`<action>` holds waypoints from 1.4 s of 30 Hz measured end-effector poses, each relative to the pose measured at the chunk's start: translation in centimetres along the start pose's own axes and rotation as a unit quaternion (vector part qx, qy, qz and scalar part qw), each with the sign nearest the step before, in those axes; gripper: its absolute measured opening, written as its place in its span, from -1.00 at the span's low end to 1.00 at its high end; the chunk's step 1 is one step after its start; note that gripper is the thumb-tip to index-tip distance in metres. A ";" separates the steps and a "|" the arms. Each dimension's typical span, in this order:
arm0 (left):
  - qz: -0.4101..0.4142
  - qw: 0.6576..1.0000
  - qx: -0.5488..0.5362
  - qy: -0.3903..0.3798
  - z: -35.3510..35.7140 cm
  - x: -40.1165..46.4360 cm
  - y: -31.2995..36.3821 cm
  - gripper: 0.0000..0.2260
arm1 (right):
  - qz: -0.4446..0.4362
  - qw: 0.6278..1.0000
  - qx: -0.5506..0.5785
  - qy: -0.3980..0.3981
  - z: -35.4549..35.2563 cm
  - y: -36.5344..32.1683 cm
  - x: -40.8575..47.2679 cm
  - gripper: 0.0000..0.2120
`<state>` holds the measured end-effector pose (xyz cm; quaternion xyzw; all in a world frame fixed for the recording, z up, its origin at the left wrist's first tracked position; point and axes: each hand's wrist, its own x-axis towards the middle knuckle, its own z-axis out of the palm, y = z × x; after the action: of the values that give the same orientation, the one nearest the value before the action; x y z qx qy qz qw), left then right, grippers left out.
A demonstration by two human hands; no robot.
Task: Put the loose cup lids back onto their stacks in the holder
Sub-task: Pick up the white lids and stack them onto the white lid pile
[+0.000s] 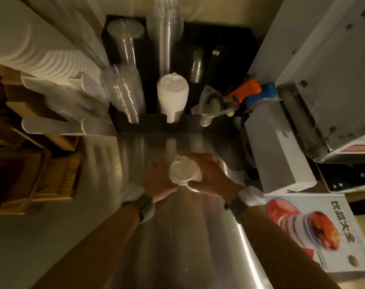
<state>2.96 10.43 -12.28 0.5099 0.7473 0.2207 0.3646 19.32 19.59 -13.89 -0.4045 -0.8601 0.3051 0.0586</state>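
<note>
Left hand (159,180) and right hand (210,174) grip a small stack of white lids (183,172) between them, above the surface (177,236)

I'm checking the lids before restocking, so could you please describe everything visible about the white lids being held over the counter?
The white lids form a short nested bundle of thin, matte, plastic-looking discs with stepped rims and a raised spout at the upper left edge. The bundle is tilted, top face towards the camera, above the steel counter. The left hand cups its left side and the right hand its right.
</note>
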 end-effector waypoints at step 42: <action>0.132 0.928 0.308 0.162 -17.0 13.0 8.8 -0.61 | -0.040 0.981 0.019 0.187 -9.5 -5.6 18.0 -0.41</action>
<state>-7.64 26.52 0.61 0.6481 0.7536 0.1053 0.0307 6.91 34.60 -5.60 -0.4185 -0.8434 0.2382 0.2384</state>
